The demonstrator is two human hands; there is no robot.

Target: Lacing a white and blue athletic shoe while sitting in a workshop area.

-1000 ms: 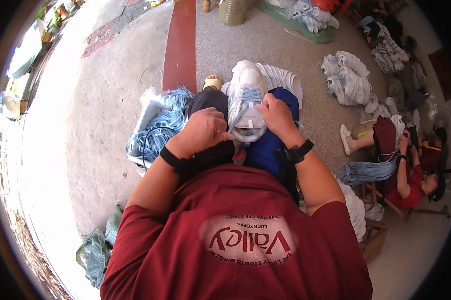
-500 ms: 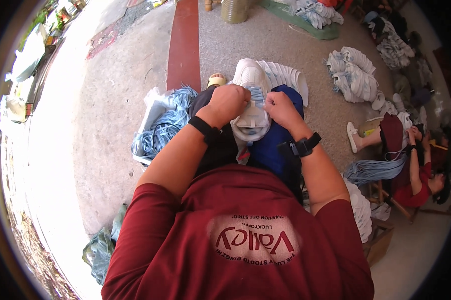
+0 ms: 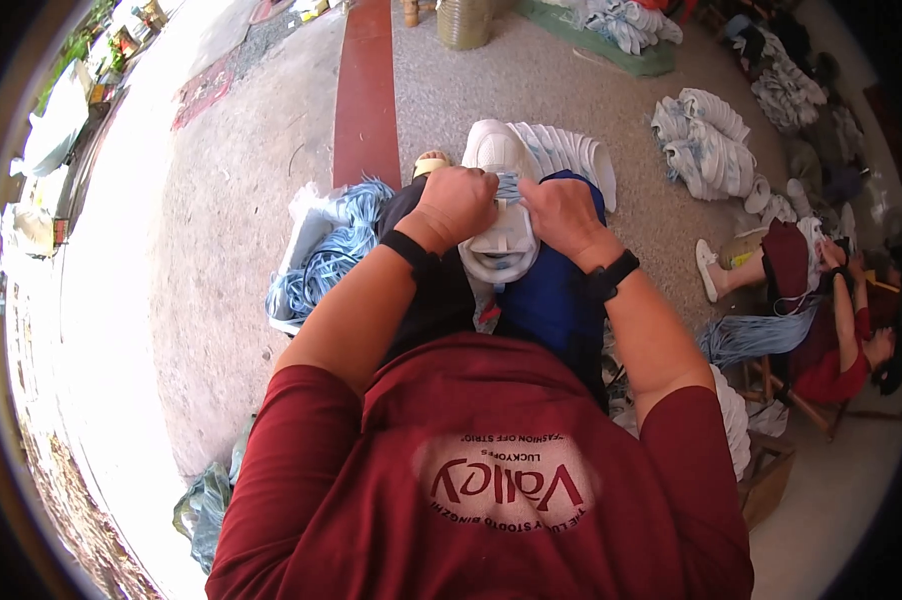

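Note:
A white sneaker [image 3: 495, 148] with light blue laces [image 3: 508, 186] rests on my lap, toe pointing away from me. My left hand [image 3: 461, 204] is closed at the left side of the lacing, its fingertips pinched on the shoelace. On the opposite side my right hand [image 3: 561, 212] is also closed at the lace, thumb and forefinger together against the shoe's edge. The lace ends inside both hands are hidden. The shoe's tongue and padded collar [image 3: 501, 266] face me between my wrists.
A bundle of light blue laces [image 3: 336, 245] lies in a tray by my left leg. Stacked white shoes [image 3: 571, 155] stand beyond my right knee, and more shoe piles [image 3: 704, 145] farther right. A co-worker [image 3: 836, 345] sits at the right. A green plastic bag [image 3: 206, 505] lies lower left.
My right hand has rolled over at the wrist and moved slightly in toward the shoe. My left hand stays almost in place. The co-worker's hands have shifted a little.

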